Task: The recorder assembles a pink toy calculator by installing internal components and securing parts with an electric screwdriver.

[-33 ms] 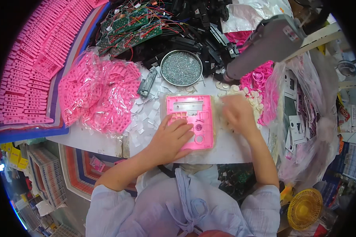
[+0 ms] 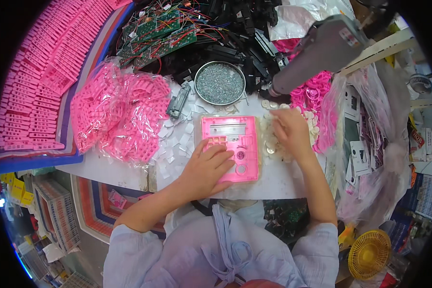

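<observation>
the pink casing (image 2: pixel 247 146) lies flat, its long axis running from twelve to six o'clock. the left hand (image 2: pixel 204 170) is the nearer one: it rests on the casing's lower left part, fingers slightly spread and laid flat, not closed around it; from these fingers, most of the casing extends toward two o'clock. the right hand (image 2: pixel 293 132) is apart, between two and three o'clock of the casing, among the white discs (image 2: pixel 313 123). its fingers are half curled, but i cannot tell surely if they have hold of a disc.
</observation>
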`<state>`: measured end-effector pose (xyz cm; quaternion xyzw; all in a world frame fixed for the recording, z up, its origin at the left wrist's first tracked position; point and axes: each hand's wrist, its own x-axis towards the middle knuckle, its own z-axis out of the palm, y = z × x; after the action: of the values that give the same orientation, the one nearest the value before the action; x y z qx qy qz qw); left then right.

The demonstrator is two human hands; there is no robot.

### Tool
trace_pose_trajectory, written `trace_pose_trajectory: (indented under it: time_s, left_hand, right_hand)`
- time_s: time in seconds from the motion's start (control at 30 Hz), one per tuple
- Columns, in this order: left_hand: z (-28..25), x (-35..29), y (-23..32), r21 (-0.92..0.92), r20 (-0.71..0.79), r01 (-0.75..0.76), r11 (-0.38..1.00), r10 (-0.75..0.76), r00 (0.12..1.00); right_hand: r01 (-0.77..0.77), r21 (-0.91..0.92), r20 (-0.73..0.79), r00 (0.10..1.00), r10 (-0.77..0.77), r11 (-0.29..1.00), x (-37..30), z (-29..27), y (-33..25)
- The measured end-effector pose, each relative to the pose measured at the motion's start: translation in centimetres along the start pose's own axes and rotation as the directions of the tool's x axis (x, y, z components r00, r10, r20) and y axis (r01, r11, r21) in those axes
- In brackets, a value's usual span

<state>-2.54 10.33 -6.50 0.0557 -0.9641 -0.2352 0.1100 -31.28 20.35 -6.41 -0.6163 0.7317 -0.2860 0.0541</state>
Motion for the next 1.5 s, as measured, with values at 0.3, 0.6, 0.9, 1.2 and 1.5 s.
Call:
trace_pose_trajectory:
  time_s: [0.3,0.6,0.9,1.2,1.5]
  left_hand:
    - [0.3,-0.4,-0.2,-0.060,-0.036,0.013,0.998,-0.015,0.999]
    - [-1.5,1.0,-0.2,-0.329,-0.185,0.122,0.936,-0.191,0.964]
    - [-2.4,3.3,-1.3,-0.863,0.447,0.493,0.111,-0.289,0.847]
    - [0.2,2.2,2.1,-0.560,-0.248,0.240,0.793,-0.437,0.864]
    - [-2.4,0.7,0.2,-0.602,-0.207,0.355,0.715,-0.569,0.796]
  right_hand:
    - [-0.095,-0.478,0.095,0.983,0.159,0.873,6.0,3.7,0.1]
    - [0.116,-0.404,0.014,0.993,-0.121,0.908,4.1,3.7,0.6]
    - [0.527,0.195,0.056,0.836,-0.545,0.828,-0.5,-1.2,-9.0]
    - [-0.222,0.616,0.045,0.968,0.247,0.756,-3.4,1.9,-11.3]
    - [0.124,-0.028,-0.018,0.992,-0.124,0.992,-2.3,1.9,-9.2]
